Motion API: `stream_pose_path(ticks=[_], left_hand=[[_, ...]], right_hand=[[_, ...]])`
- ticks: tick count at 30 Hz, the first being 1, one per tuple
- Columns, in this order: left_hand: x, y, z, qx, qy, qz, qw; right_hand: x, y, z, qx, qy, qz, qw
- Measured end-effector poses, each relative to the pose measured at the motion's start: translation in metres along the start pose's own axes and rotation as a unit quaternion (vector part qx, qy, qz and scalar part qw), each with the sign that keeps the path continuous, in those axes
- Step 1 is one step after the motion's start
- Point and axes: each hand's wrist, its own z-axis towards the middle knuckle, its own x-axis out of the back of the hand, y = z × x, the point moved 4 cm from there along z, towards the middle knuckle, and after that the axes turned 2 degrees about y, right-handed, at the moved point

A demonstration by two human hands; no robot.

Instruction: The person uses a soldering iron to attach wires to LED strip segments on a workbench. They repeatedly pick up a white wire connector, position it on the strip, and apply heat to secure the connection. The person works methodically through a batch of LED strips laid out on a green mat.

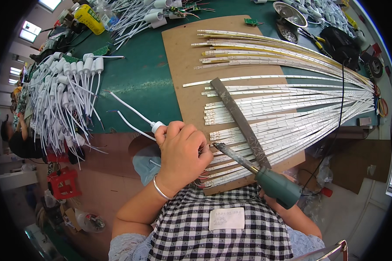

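Fingers of the left hand point(183, 150) are pinched around a white cap point(158, 126), just off the near left edge of a brown board point(178, 56). A white wire point(130, 106) runs out of the cap toward the upper left; a 2nd white wire point(133, 123) enters the same hand, its inner end hidden. Right-hand fingers are wrapped around the green handle of a soldering iron point(278, 187), though the handle hides most of the right hand point(272, 202). The iron's dark tip lies just beside the left fingers, near the ends of the light strips point(265, 104); whether it touches anything, I cannot tell. These white strips fan across the board and gather at the right, with 1 dark flat bar point(239, 122) laid slantwise over the lower group. Green tabletop point(139, 95) shows left of the board, with a heap of white caps and wires point(65, 95) along its left edge. Farther back are a yellow bottle point(89, 19) and a metal bowl point(290, 14). A silver bangle point(161, 189) circles the left wrist.
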Motion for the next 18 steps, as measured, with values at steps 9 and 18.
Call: stream_pose_path(ticks=[9,18], left_hand=[[0.001,0.0,0.0,0.001,-0.002,0.0,1.0],[-0.001,0.001,0.0,-0.001,0.003,0.023,1.0]], right_hand=[[0.007,-0.01,-0.001,-0.076,0.019,0.045,0.996],[0.012,-0.011,-0.002,-0.058,0.057,0.175,0.981]])
